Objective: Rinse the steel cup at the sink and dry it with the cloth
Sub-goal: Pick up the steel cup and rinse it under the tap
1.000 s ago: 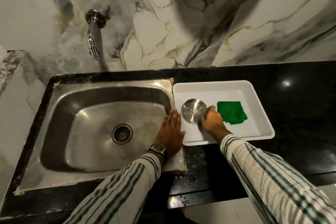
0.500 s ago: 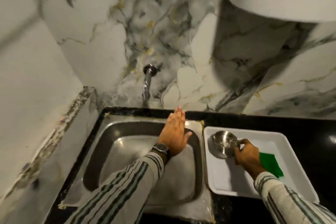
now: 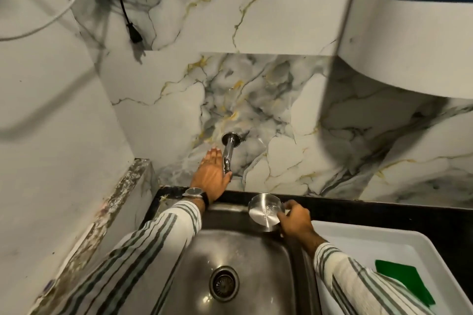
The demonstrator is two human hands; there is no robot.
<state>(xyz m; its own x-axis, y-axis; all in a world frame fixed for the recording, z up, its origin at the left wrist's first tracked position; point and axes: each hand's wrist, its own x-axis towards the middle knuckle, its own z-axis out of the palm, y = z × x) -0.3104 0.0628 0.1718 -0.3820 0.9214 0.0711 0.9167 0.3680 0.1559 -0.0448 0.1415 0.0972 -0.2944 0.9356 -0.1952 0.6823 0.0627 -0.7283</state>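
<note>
Left hand (image 3: 211,176) reaching spread beside the tap (image 3: 228,153), right hand (image 3: 297,221) gripping shiny brushed steel cup (image 3: 265,212) over sink (image 3: 256,250), writing unreadable

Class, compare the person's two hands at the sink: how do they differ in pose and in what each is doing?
The left hand is open with flat fingers, reaching up beside the tap; the right hand is curled around the steel cup. The left holds nothing; the right holds the cup over the sink. The left wrist carries a watch; the right shows none. Both arms wear striped sleeves.
</note>
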